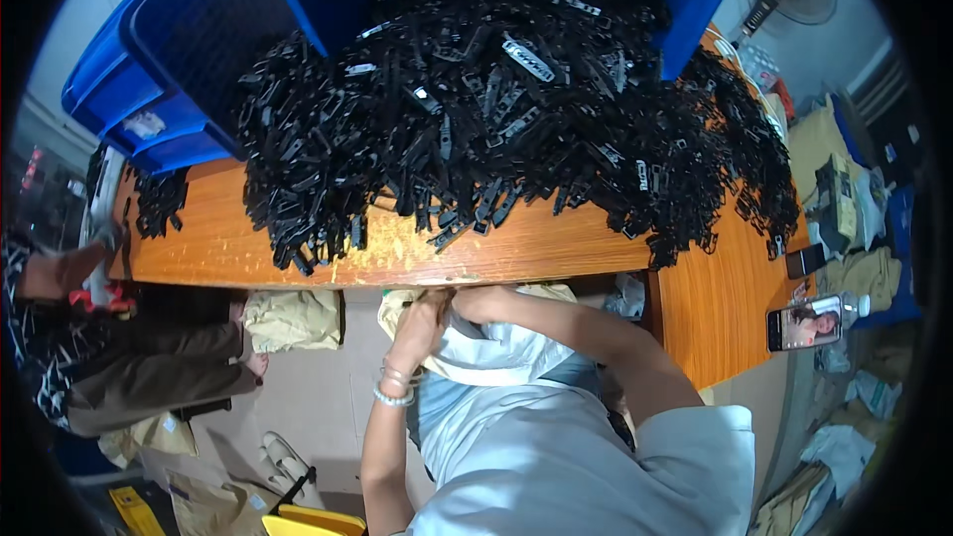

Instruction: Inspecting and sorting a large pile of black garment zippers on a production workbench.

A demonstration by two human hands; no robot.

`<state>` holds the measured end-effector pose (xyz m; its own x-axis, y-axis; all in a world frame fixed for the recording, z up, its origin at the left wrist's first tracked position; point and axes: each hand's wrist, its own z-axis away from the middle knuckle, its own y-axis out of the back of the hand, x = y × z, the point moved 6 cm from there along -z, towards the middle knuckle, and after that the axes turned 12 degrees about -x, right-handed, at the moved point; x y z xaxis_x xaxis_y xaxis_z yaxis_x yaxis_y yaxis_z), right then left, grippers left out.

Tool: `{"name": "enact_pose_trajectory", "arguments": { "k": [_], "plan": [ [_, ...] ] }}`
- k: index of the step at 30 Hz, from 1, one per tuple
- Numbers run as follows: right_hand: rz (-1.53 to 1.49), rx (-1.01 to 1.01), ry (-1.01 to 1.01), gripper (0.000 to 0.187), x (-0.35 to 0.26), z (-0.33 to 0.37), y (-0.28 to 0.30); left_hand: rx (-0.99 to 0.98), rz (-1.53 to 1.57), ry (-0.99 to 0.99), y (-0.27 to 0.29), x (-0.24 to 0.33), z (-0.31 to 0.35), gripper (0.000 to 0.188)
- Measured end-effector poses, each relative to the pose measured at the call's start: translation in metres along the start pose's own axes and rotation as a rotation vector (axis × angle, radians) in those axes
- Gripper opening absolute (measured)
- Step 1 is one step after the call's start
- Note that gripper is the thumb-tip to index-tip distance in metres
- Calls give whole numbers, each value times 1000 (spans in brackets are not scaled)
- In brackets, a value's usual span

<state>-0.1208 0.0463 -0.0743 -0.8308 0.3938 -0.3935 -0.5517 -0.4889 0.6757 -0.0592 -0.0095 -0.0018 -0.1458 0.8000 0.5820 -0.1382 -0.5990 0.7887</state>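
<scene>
1. Bag (508, 349), cream outside with a smooth whitish lining, is lying in the person's lap, just below the surface's front edge; its mouth is gaping and creasing softly.
2. Left grip (424, 320), a bare hand, is bending at the bag's left rim; fingertips are hiding, so can't tell if it's closed on anything.
3. Right grip (478, 304) is resting at the bag's far rim, fingers tucking out of sight; can't tell open or closed.
4. Beaded bracelet (394, 397), round and pale, is circling the left wrist.
5. Surface (566, 243), orange-brown wood grain, is showing scuffed yellowish patches near its front edge.
6. Black parts (467, 109), slim, flat, many slotted, some glossy, are heaping across it in a jagged mound.
7. Blue bin (149, 89), ribbed and hard-walled, is standing at left.
8. Phone (804, 326), glossy-screened, is lying at right, near a clear bottle (856, 306) with a white cap.
9. Tan bag (293, 321), crinkly, is sitting on the floor beside another person's bare feet.
</scene>
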Motion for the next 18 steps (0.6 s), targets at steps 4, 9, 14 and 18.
{"name": "enact_pose_trajectory", "arguments": {
  "k": [4,9,14,18],
  "plan": [
    [-231,255,61,16,-23,125,60,-13,366,-49,19,33,17,22],
    [-385,1010,-198,23,-21,185,75,-195,1092,-212,15,84,-10,25],
    [-250,1159,-212,38,-20,190,69,-156,1371,30,10,91,-41,25],
    [-240,1321,-102,30,-8,234,65,-245,1315,-88,7,108,-58,26]
  ]
}}
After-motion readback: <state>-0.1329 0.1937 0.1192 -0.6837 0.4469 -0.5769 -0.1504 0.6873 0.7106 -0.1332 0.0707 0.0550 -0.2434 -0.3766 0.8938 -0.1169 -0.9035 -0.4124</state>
